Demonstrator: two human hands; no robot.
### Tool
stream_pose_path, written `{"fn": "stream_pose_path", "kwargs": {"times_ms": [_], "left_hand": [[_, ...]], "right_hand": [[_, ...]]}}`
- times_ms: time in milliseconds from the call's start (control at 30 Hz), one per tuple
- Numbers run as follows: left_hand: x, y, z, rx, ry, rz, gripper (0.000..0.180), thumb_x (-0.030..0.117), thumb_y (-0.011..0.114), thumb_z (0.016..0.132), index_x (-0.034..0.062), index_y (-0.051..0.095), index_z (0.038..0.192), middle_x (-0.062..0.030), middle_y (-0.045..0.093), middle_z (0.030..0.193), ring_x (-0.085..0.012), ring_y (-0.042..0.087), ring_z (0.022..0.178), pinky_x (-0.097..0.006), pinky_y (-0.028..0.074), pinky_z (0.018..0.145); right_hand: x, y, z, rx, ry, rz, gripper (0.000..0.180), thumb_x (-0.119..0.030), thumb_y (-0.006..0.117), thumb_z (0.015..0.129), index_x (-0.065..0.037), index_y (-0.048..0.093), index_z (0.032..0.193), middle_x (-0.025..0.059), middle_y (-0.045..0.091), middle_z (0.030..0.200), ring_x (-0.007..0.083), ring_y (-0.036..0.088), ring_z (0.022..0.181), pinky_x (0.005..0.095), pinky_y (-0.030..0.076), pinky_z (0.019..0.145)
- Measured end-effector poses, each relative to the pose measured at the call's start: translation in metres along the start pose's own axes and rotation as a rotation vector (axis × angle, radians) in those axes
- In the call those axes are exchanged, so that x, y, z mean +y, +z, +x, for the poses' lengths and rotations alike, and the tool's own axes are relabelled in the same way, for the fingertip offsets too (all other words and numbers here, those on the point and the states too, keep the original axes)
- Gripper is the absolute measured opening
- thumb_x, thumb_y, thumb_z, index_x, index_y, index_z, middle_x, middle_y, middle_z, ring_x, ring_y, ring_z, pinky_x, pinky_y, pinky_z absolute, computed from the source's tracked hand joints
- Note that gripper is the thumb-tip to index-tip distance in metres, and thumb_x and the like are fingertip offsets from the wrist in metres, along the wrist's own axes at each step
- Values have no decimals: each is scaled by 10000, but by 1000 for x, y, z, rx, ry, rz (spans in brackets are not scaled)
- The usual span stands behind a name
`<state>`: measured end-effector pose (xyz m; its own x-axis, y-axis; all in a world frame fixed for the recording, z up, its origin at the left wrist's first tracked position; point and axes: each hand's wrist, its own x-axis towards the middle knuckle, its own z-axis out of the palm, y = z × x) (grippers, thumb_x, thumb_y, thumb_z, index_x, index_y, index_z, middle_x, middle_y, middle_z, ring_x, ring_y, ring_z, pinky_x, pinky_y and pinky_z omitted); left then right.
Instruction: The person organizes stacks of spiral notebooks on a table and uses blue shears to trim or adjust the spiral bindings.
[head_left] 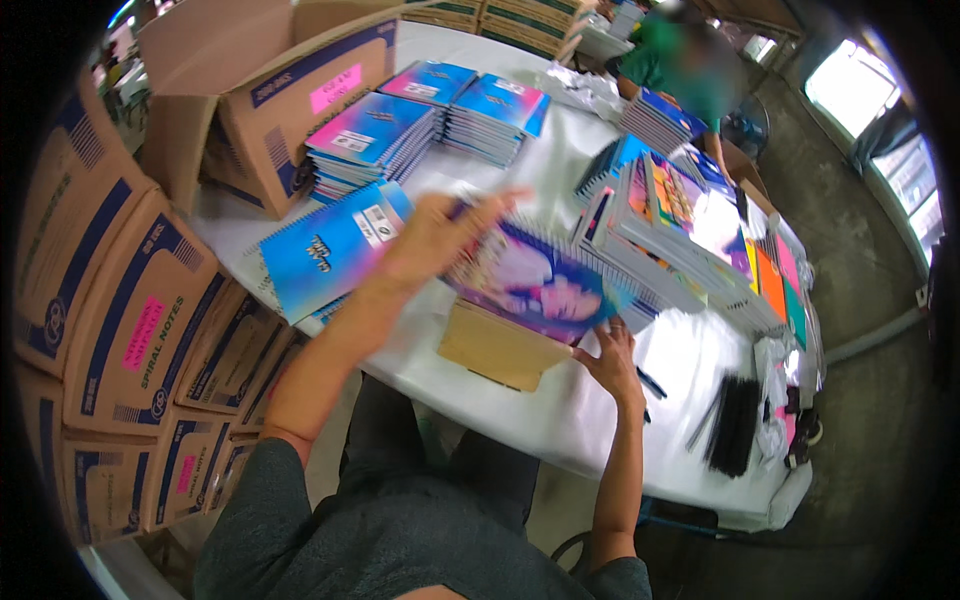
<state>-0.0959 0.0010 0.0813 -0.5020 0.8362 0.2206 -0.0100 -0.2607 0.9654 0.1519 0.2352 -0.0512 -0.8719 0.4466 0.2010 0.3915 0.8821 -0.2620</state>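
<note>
A spiral notebook (535,285) with a purple picture cover lies at the middle of the table, its coil along the far edge. A plain brown cardboard sheet (500,345) shows below its near edge; whether the two are joined I cannot tell. My right hand (615,365) grips the notebook's near right corner, thumb and fingers at its edge. Over the far left corner reaches my left hand (440,240), its fingers smeared by motion; what they hold, if anything, is unclear. Left of it lie blue-and-pink spiral notebooks (315,255).
Neat notebook stacks (370,135) stand at the far left beside an open carton (300,110). More notebooks (650,230) pile up on the right, near black coils (735,425) and pens (650,383). Cartons (140,320) are stacked left of the table. A person in green (690,70) is across it.
</note>
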Motion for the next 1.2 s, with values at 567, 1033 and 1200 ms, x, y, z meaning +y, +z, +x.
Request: {"fn": "stream_pose_path", "kwargs": {"times_ms": [567,1033,1200], "left_hand": [[-85,78,-68,-138,658,1364,577,423,611,883,208,482,1403,-98,508,1394,-463,437,1253,-617,370,978],[-81,85,-72,-142,566,1426,670,276,676,810,218,444,1435,-59,438,1471,-442,436,1278,-621,373,968],[-52,56,-62,-67,603,1462,582,159,588,865,261,457,1422,-31,493,1427,-392,521,1218,-575,394,990]], "right_hand": [[-14,-5,-106,475,197,101,412,20,614,843,-101,605,1236,168,541,1006,300,570,833,401,487,672],[-112,-50,-99,-207,294,1116,350,-96,622,886,-85,620,1236,107,555,892,193,581,780,317,478,676],[-110,-78,-74,-135,-7,840,297,-76,529,954,-17,603,1235,75,583,874,144,559,746,283,473,677]]}}
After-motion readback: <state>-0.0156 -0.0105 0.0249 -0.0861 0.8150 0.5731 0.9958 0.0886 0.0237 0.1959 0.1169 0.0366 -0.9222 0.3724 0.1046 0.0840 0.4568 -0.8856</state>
